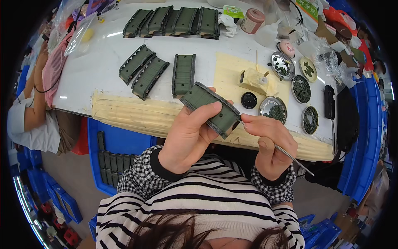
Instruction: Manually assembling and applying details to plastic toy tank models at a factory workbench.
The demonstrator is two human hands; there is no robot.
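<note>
My left hand [186, 139] is closed around a dark green, slightly arched model part [209, 108] with tread-like strips along its long edges. The thumb presses on its top face. In my right hand [271, 139] is a slim metal tool [296, 161], held like a pen. Its tip reaches the right end of the part; whether it is a rod or tweezers I cannot tell. Just beyond my hands, a similar green part [183, 75] lies on the table, and two more green parts [143, 74] rest side by side to its left.
Several green parts [172, 23] stand in a row at the back. Small dark pieces fill metal dishes [301, 89] on the right, near a tape-wrapped block [258, 81] and a black round cap [248, 100]. Below the table's taped edge [132, 116] sits a blue crate [120, 137] of parts.
</note>
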